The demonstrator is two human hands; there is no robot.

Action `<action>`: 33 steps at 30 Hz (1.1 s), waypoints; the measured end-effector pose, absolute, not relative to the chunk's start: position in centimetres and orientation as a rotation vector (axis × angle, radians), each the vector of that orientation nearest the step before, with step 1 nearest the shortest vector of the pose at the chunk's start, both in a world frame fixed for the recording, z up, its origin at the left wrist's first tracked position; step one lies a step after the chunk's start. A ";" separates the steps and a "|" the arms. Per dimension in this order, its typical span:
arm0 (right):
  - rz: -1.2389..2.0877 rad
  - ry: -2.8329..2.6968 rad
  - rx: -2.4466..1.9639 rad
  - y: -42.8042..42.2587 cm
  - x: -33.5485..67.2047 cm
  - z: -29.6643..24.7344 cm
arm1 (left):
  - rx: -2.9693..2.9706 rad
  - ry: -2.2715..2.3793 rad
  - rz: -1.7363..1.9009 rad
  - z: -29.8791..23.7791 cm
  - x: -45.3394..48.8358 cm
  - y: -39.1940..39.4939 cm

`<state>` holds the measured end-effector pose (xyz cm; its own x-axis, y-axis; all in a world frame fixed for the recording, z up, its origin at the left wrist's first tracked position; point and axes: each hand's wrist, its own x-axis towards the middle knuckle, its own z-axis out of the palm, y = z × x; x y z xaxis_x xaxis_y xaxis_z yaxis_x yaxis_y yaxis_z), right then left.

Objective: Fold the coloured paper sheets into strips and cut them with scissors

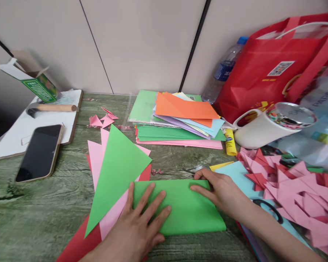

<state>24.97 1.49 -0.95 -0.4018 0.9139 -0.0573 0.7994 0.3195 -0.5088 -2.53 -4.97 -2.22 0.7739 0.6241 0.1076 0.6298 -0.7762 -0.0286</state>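
A folded green sheet of paper (188, 213) lies on the green wood-grain table in front of me. My left hand (138, 229) lies flat on its left part, fingers spread. My right hand (221, 191) presses on the sheet's upper right corner, fingers stretched out. To the left of the sheet lies a green paper triangle (114, 167) on top of pink sheets (96, 160) and red sheets (79, 245).
A stack of coloured paper (180, 120) sits at the back centre. A white mug (265, 129), a yellow glue stick (230, 142), a red bag (278, 69) and a plastic bottle (224, 69) stand at right. Folded pink pieces (297, 193) and black scissors (270, 209) lie right. A phone (41, 153) and clipboard (22, 127) are left.
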 end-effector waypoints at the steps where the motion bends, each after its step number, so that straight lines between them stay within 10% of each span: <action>1: 0.675 -2.328 -1.590 1.5 25.0 -1.0 | -2.892 -1.014 -0.153 -2.3 -2.6 -4.9; 33: 0.769 -1.971 -1.827 1.1 25.6 -0.6 | -2.852 -0.947 -0.247 -3.0 -2.8 -4.2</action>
<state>25.58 1.10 -0.65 -0.1116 0.9877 -0.1096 0.8008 0.0240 -0.5985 -2.84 -4.23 -3.02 0.7902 0.5814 0.1938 0.6020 -0.7956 -0.0678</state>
